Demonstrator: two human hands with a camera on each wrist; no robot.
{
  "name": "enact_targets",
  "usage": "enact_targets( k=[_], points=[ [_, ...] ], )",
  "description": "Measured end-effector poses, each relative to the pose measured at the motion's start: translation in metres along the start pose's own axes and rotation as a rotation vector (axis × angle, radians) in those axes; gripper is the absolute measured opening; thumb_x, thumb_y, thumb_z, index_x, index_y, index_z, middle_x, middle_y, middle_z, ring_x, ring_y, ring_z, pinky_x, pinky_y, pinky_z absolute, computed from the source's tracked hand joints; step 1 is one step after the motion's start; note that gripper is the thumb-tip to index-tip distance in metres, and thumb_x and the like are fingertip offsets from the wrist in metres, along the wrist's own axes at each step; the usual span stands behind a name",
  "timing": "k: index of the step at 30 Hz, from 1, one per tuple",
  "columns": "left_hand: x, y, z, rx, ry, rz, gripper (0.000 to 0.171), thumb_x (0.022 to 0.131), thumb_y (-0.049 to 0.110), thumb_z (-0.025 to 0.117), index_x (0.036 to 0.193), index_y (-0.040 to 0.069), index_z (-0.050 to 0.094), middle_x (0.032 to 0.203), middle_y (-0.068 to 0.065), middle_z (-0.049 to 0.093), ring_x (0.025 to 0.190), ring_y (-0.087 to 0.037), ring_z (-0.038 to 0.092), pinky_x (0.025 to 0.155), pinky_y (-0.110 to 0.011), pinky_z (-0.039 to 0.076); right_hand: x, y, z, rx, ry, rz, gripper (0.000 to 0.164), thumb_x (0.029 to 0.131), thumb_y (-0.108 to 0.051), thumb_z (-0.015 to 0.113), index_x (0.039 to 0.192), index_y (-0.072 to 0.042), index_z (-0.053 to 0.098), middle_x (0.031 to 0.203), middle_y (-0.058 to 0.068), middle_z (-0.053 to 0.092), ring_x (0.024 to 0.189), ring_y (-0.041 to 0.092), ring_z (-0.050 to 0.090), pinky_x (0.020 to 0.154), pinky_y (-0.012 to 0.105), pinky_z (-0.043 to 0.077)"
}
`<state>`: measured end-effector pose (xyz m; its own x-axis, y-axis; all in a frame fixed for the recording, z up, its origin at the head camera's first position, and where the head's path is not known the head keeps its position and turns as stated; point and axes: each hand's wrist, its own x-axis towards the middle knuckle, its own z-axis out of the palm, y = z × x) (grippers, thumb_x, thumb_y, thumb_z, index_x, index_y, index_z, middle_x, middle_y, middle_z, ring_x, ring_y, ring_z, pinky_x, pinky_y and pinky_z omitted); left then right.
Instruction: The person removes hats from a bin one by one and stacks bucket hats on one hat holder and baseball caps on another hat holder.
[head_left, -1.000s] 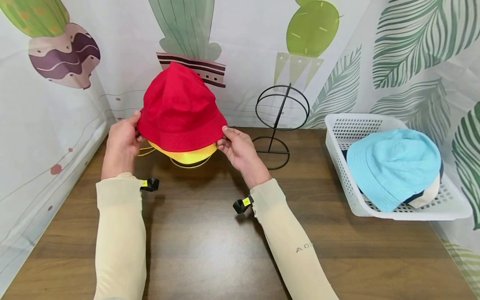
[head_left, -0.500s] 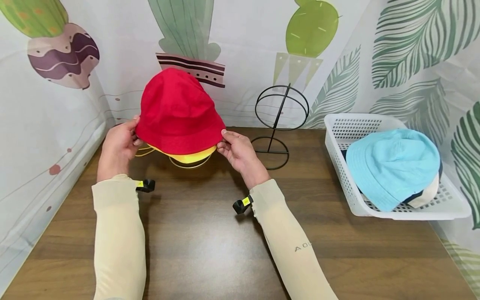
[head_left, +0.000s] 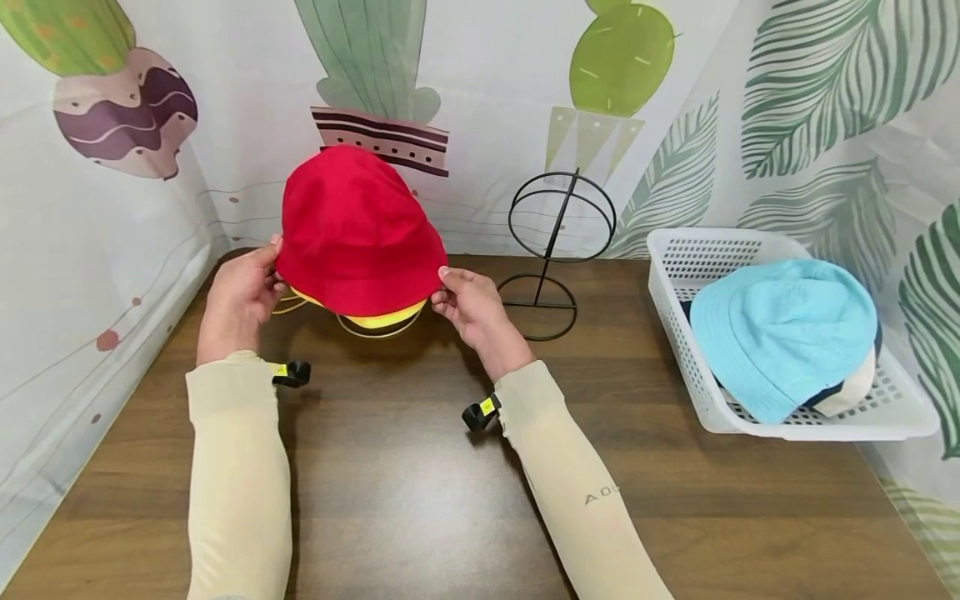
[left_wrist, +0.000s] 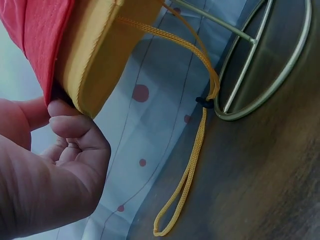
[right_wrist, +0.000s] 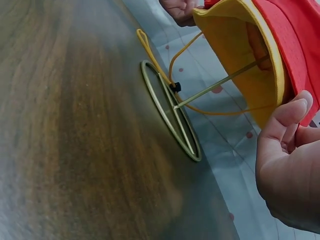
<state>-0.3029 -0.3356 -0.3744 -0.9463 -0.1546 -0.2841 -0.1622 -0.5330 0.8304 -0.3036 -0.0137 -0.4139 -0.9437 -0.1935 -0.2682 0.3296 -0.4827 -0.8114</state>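
A red bucket hat [head_left: 356, 233] sits over a yellow hat [head_left: 386, 318], whose brim shows beneath it. Both are on a gold wire stand [right_wrist: 195, 150] with a round base on the table. My left hand [head_left: 238, 296] pinches the red brim at its left side, thumb and fingers curled on the edge. At the right side of the same brim, my right hand [head_left: 476, 312] pinches it between thumb and forefinger. A yellow cord [left_wrist: 192, 155] with a black toggle hangs from the yellow hat beside the stand's base. The red hat hides the stand's top.
A black wire stand [head_left: 551, 250] rises to the right of the hats. Farther right, a white perforated basket [head_left: 678, 358] holds a light blue bucket hat [head_left: 787, 333] on top of dark and cream ones. A patterned cloth [head_left: 495, 100] hangs behind the wooden table [head_left: 420, 483].
Both hands have drawn the red hat down and slightly toward me; its crown sits lower and less of the yellow brim shows. Each hand keeps its pinch on the brim.
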Motion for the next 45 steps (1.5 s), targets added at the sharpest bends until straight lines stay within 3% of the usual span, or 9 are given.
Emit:
enact_targets(
  k=[12,45],
  points=[
    [0.001,-0.005,-0.002,0.035,-0.010,0.001,0.025,0.102,0.018,0.071,0.079,0.008,0.077,0.067,0.000,0.063,0.057,-0.013,0.049,0.051,-0.023,0.041,0.003,0.005,0.000,-0.030,0.013,-0.016,0.010,0.106,-0.009,0.065,0.096,-0.008,0.066,0.076,0.004,0.058,0.059,0.014,0.057,0.059,0.022,0.051],
    [0.009,-0.014,-0.007,0.030,0.032,-0.026,0.020,0.099,0.021,0.075,0.082,0.010,0.078,0.071,0.000,0.065,0.059,-0.013,0.054,0.054,-0.024,0.045,0.010,0.011,-0.008,-0.052,0.030,-0.021,0.006,0.107,-0.008,0.062,0.103,-0.006,0.066,0.078,0.003,0.057,0.058,0.013,0.055,0.058,0.022,0.050]
  ],
)
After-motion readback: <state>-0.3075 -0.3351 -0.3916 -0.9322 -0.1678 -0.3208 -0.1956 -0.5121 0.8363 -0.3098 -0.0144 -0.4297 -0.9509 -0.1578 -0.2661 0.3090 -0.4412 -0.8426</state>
